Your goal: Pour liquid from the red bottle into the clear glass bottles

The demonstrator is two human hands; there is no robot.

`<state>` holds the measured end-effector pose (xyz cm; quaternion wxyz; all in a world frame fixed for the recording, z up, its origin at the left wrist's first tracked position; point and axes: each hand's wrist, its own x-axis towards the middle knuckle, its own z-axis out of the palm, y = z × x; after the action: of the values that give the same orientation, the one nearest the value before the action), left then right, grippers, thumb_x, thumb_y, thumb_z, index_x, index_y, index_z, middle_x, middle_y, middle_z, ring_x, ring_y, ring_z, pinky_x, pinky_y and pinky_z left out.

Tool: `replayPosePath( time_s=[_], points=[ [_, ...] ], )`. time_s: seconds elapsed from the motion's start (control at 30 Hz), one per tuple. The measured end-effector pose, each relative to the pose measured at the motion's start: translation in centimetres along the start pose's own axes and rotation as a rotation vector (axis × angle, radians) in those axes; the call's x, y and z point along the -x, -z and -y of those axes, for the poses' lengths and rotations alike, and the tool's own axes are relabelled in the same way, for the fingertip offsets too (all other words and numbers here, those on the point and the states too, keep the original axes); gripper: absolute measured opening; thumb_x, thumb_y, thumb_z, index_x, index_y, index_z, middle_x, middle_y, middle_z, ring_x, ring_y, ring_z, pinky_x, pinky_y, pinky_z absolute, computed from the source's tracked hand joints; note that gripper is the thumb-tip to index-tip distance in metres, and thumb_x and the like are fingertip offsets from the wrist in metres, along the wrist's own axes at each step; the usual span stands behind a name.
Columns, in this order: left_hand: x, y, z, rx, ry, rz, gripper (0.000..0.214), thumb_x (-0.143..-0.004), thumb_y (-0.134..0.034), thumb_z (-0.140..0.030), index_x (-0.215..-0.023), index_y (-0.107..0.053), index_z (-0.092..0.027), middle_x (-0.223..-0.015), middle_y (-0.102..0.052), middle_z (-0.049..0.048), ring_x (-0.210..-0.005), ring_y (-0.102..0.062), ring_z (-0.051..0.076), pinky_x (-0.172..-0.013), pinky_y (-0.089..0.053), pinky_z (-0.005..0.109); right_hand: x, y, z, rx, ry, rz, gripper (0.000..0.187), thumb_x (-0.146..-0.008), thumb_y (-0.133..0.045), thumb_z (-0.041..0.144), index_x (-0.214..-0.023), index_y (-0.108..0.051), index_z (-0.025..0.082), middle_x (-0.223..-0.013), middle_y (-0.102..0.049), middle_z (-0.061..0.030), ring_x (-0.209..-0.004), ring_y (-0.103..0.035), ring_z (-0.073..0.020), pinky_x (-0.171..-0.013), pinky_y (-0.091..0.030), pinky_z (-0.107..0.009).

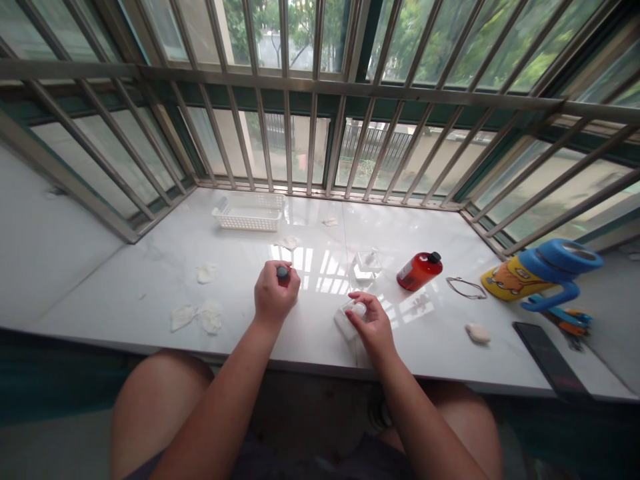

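My left hand (274,297) is wrapped round a small bottle with a black cap (283,273); a bit of red shows below the cap and the rest is hidden by my fingers. To the right, my right hand (371,323) pinches the round white top of a clear bottle (345,323), which appears to rest on the counter near its front edge. Behind it stands a second clear square bottle (367,265). A red bottle with a black cap (419,272) is farther right, touched by neither hand.
Crumpled white tissues (207,317) lie on the white counter (120,287). A white basket (249,219) sits at the back by the barred window. On the right are a thin band (466,288), a pale case (478,333), a phone (547,357) and a blue-yellow flask (530,270).
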<state>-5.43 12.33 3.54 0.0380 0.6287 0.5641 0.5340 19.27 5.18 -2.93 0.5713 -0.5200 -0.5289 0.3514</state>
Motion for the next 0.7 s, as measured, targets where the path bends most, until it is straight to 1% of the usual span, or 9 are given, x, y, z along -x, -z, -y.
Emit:
replayPosePath(
  time_s=[0.1,0.2,0.27,0.4,0.43,0.47,0.53,0.6,0.7],
  points=[
    [0.14,-0.14,-0.16,0.03,0.046,-0.015,0.026,-0.09,-0.068,-0.03,-0.11,-0.051,-0.026,-0.106,-0.079,0.0058,-0.099,-0.079,0.026,-0.085,-0.062,0.039,0.05,-0.05,-0.25,-0.034,-0.034,-0.014,0.04,-0.083,-0.087,0.049,-0.099,-0.057,0.029,-0.128,-0.074,-0.008,-0.12,-0.068,-0.0306,-0.106,-0.051,-0.049],
    [0.27,-0.23,-0.27,0.058,0.059,-0.024,0.032,-0.091,-0.069,-0.03,-0.114,-0.047,-0.026,-0.106,-0.08,0.0054,-0.098,-0.079,0.026,-0.084,-0.062,0.039,0.02,-0.03,-0.44,-0.032,-0.033,-0.012,0.041,-0.083,-0.086,0.049,-0.096,-0.053,0.029,-0.128,-0.074,-0.008,-0.121,-0.068,-0.0305,-0.106,-0.051,-0.049],
    [0.27,-0.2,-0.29,0.051,0.043,-0.031,0.035,-0.091,-0.069,-0.03,-0.119,-0.048,-0.026,-0.107,-0.08,0.0053,-0.099,-0.079,0.025,-0.085,-0.062,0.038,-0.02,0.0,-0.44,-0.027,-0.029,-0.01,0.04,-0.084,-0.085,0.05,-0.095,-0.053,0.029,-0.128,-0.074,-0.0079,-0.122,-0.067,-0.0305,-0.106,-0.051,-0.049],
    [0.05,-0.05,-0.16,0.019,-0.04,-0.018,0.046,-0.094,-0.067,-0.029,-0.138,-0.053,-0.023,-0.108,-0.081,0.0048,-0.101,-0.078,0.025,-0.091,-0.061,0.038,-0.08,-0.03,-0.34,-0.017,-0.023,-0.005,0.038,-0.086,-0.084,0.05,-0.097,-0.054,0.029,-0.128,-0.073,-0.0082,-0.123,-0.067,-0.0304,-0.109,-0.05,-0.05],
    [-0.02,-0.01,-0.09,0.009,-0.068,-0.013,0.042,-0.095,-0.065,-0.029,-0.137,-0.057,-0.024,-0.109,-0.081,0.0048,-0.101,-0.077,0.025,-0.093,-0.061,0.038,-0.08,-0.05,-0.33,-0.019,-0.023,-0.005,0.038,-0.085,-0.084,0.05,-0.097,-0.054,0.029,-0.128,-0.073,-0.0083,-0.123,-0.067,-0.0304,-0.11,-0.05,-0.05],
    [-0.08,0.01,-0.01,0.0,-0.092,-0.008,0.035,-0.097,-0.063,-0.029,-0.131,-0.062,-0.024,-0.108,-0.081,0.0049,-0.101,-0.077,0.025,-0.094,-0.06,0.039,-0.08,-0.07,-0.33,-0.024,-0.025,-0.008,0.039,-0.085,-0.084,0.05,-0.097,-0.054,0.029,-0.128,-0.073,-0.0084,-0.122,-0.067,-0.0304,-0.109,-0.05,-0.051],
    [-0.13,0.03,0.12,-0.012,-0.116,-0.003,0.017,-0.098,-0.061,-0.029,-0.113,-0.069,-0.024,-0.106,-0.081,0.0058,-0.1,-0.076,0.025,-0.094,-0.059,0.039,-0.07,-0.09,-0.35,-0.037,-0.03,-0.013,0.041,-0.084,-0.085,0.05,-0.096,-0.052,0.029,-0.127,-0.073,-0.0086,-0.121,-0.067,-0.0307,-0.108,-0.052,-0.051],
    [-0.1,0.02,0.18,-0.009,-0.097,0.004,0.01,-0.098,-0.061,-0.031,-0.101,-0.068,-0.024,-0.104,-0.08,0.0066,-0.098,-0.076,0.025,-0.091,-0.06,0.039,-0.06,-0.07,-0.36,-0.041,-0.028,-0.013,0.042,-0.084,-0.085,0.049,-0.094,-0.05,0.029,-0.127,-0.073,-0.0083,-0.122,-0.067,-0.0307,-0.108,-0.051,-0.051],
    [0.08,-0.05,0.11,0.017,-0.036,-0.006,0.011,-0.096,-0.065,-0.033,-0.102,-0.062,-0.024,-0.105,-0.08,0.0068,-0.097,-0.077,0.026,-0.086,-0.06,0.039,-0.07,0.02,-0.31,-0.019,-0.014,-0.002,0.038,-0.086,-0.084,0.047,-0.093,-0.052,0.029,-0.127,-0.073,-0.0074,-0.124,-0.066,-0.0307,-0.111,-0.049,-0.05]
  ],
)
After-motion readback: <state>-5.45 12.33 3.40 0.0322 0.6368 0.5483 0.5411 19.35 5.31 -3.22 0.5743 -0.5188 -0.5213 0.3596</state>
